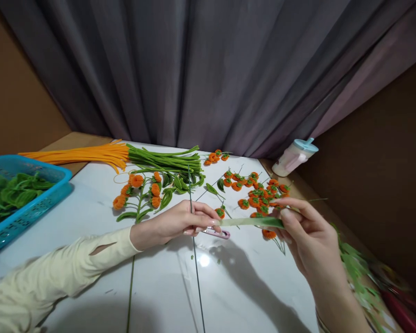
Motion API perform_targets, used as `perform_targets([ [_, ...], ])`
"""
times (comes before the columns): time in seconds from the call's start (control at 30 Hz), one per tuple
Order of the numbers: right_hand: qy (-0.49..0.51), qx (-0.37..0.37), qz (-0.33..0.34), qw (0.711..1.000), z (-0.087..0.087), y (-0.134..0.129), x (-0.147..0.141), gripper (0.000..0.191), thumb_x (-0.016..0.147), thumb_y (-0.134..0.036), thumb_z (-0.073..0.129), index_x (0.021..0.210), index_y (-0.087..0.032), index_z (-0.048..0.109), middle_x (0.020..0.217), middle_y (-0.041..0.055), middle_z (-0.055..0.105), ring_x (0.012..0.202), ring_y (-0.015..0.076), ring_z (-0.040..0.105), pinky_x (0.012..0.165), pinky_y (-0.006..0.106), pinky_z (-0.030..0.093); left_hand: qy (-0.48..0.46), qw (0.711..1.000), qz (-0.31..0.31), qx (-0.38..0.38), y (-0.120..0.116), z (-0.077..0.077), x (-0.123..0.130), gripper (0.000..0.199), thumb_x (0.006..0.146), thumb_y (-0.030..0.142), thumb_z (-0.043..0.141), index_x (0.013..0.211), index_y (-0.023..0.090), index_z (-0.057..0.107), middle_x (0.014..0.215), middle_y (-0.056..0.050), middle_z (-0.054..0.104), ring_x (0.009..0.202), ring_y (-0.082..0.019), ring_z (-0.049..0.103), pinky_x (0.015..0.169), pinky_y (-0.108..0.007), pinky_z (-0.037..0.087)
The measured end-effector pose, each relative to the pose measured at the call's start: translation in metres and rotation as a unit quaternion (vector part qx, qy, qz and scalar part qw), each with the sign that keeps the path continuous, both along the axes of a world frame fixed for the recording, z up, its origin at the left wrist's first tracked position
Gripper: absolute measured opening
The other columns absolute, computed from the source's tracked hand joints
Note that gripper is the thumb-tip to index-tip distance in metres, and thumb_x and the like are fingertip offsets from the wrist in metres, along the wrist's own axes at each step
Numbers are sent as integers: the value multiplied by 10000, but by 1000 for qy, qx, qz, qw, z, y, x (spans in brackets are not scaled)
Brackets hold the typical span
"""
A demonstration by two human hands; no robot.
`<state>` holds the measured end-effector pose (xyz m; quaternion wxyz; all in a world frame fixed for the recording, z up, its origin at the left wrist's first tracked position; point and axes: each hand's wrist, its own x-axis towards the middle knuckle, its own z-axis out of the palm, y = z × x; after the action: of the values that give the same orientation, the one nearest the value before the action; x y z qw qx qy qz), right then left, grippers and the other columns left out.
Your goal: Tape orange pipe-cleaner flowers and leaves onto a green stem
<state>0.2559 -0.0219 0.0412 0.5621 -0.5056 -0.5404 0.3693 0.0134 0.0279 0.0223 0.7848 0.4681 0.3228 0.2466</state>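
Observation:
A pale green strip (251,222) is stretched between my two hands above the white table (166,286). My left hand (190,219) pinches its left end and also has a long thin dark green wire (198,282) at its fingers. The strip's right end is between the thumb and fingers of my right hand (305,231). Just under my left fingertips lies a pink cutter (220,233). Small orange pumpkin-like pieces with green tops (254,201) lie behind my right hand. An assembled green stem with orange pieces (140,199) rests behind my left wrist.
A blue basket (60,185) of green leaves stands at the left. Orange stems (79,155) and green stems (162,159) lie along the back. A lidded cup (294,157) stands at the back right. Green scraps (355,268) lie at the right edge, and a curtain (180,69) hangs behind.

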Motion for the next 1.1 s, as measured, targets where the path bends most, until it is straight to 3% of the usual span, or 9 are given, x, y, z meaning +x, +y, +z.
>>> perform_targets([
  [0.17, -166, 55, 19, 984, -34, -21, 4, 171, 839, -341, 659, 979, -244, 644, 579, -18, 596, 542, 136, 579, 521, 224, 506, 1, 1000, -10, 2, 2, -18, 5, 232, 719, 272, 733, 878, 121, 661, 776, -46, 707, 447, -28, 386, 426, -190, 226],
  [0.27, -274, 35, 49, 960, -60, -34, 2, 195, 848, -344, 639, 996, -218, 637, 706, 30, 682, 602, 166, 642, 482, 221, 514, 29, 999, -27, -7, 4, -29, 10, 214, 708, 276, 723, 835, 111, 673, 773, -47, 701, 461, -37, 414, 437, -192, 263],
  [0.37, -339, 26, 84, 937, -81, -42, 2, 222, 897, -368, 561, 1037, -208, 627, 842, 76, 708, 700, 192, 677, 456, 223, 513, 24, 999, -27, -13, 5, -33, 12, 211, 668, 263, 733, 805, 109, 684, 738, -33, 684, 468, -42, 421, 443, -194, 290],
  [0.47, -382, 53, 94, 918, -91, -43, 2, 235, 922, -395, 517, 1031, -212, 618, 861, 79, 706, 717, 197, 675, 546, 259, 540, 20, 999, -25, -10, 6, -33, 11, 205, 646, 251, 739, 792, 118, 689, 685, -9, 658, 462, -45, 424, 447, -194, 314],
  [0.73, -400, 14, 110, 910, -82, -38, 9, 222, 939, -399, 490, 964, -211, 605, 816, 58, 667, 650, 163, 629, 587, 258, 525, 74, 996, -43, 23, 5, -30, 10, 224, 721, 291, 720, 860, 119, 683, 647, 6, 626, 485, -73, 514, 500, -204, 373],
  [0.9, -351, 23, 127, 927, -65, -30, 7, 211, 910, -388, 532, 881, -208, 639, 846, 89, 688, 796, 220, 651, 697, 320, 530, 85, 995, -49, 34, 5, -25, 8, 199, 730, 277, 705, 846, 117, 681, 727, -19, 664, 486, -71, 525, 513, -211, 392],
  [1.0, -279, -58, 139, 948, -55, -16, -5, 245, 905, -401, 516, 942, -200, 650, 965, 107, 705, 874, 227, 657, 775, 345, 523, 68, 994, -64, 48, 7, -27, 8, 196, 744, 262, 684, 876, 116, 682, 802, -49, 702, 499, -66, 530, 532, -209, 412],
  [1.1, -155, -167, 231, 946, -50, 3, -21, 301, 839, -466, 595, 940, -186, 642, 971, 96, 705, 898, 218, 658, 794, 333, 512, 54, 994, -70, 57, 7, -30, 8, 212, 745, 271, 688, 891, 119, 670, 788, -45, 705, 520, -74, 541, 551, -210, 437],
])
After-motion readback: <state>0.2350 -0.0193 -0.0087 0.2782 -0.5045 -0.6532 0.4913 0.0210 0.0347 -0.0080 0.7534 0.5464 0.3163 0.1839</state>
